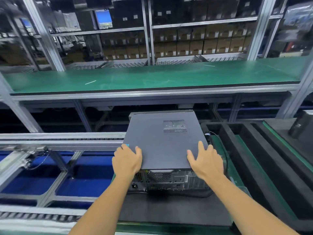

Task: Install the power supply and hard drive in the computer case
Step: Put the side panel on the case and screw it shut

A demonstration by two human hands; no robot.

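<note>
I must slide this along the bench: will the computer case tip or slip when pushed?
The computer case lies flat and wide, so it probably won't tip. Its smooth lid may slip under the left hand and right hand. Metal build suggests weight.

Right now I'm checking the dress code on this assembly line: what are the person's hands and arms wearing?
Nothing shows on them. The left hand and right hand are bare, with no gloves, and no rings can be made out. Both forearms are uncovered up to the frame's bottom edge: no sleeves, no watch, and no wrist strap or cable in view.
</note>
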